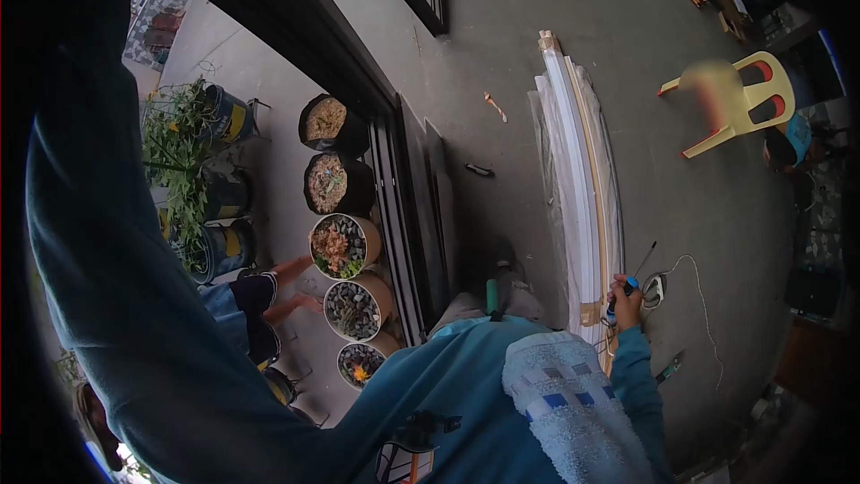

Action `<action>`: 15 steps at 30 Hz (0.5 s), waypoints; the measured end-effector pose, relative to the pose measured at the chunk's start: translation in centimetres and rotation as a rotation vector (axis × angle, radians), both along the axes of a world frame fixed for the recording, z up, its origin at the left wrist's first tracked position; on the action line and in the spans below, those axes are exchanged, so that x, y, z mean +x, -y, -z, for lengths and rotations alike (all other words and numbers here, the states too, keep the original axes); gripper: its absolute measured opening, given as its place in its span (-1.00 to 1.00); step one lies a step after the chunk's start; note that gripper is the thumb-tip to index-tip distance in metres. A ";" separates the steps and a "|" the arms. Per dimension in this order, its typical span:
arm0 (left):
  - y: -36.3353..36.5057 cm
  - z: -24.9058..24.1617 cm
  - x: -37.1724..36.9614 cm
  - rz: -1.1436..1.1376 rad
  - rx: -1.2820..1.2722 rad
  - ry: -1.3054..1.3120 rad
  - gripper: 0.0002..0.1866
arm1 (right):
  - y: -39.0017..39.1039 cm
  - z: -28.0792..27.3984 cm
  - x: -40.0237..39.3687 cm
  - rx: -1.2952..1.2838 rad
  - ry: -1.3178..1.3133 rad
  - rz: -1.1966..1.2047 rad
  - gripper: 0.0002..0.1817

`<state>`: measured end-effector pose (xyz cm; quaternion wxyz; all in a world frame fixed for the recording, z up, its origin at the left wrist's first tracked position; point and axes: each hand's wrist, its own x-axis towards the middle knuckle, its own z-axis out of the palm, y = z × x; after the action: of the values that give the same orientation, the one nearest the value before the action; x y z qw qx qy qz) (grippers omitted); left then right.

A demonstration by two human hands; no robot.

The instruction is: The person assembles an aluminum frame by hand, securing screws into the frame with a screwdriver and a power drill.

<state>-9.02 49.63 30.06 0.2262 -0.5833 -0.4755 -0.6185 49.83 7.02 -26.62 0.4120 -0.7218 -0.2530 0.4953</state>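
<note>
My right hand (626,308) is closed around a blue-handled screwdriver (632,284), its thin shaft pointing up and away. Beneath and beside that hand lies a long bundle of white and tan strips (580,179), wrapped in clear plastic and taped near its close end. Just right of the hand rests a small white-and-dark device (657,290) with a white cord (712,332). My left arm (116,215) is raised along the left side, and its hand is out of sight. A patterned blue towel (560,394) hangs over my clothing.
Left of a dark sliding-door frame (387,179) stand potted plants (356,311), with another person's legs (291,291) close by. A yellow plastic chair (739,103) stands at right. A green-handled tool (669,367) and a dark object (479,170) lie on the grey floor.
</note>
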 end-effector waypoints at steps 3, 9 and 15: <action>1.9 5.5 -1.2 0.089 0.086 0.103 0.12 | 0.0 0.9 0.1 -0.042 -0.032 -0.035 -0.76; 11.5 46.7 -1.1 -0.114 -0.946 0.390 0.27 | 1.9 1.4 0.7 -0.145 -0.039 -0.082 -0.80; 21.7 64.0 5.2 -0.371 -1.818 0.197 0.31 | 1.8 1.3 3.6 -0.300 0.116 -0.255 -0.79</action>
<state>-3.82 27.95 -33.95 -0.2635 -0.3960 -0.8796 -0.0094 53.42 5.17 -27.89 0.2186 -0.7645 -0.2890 0.5332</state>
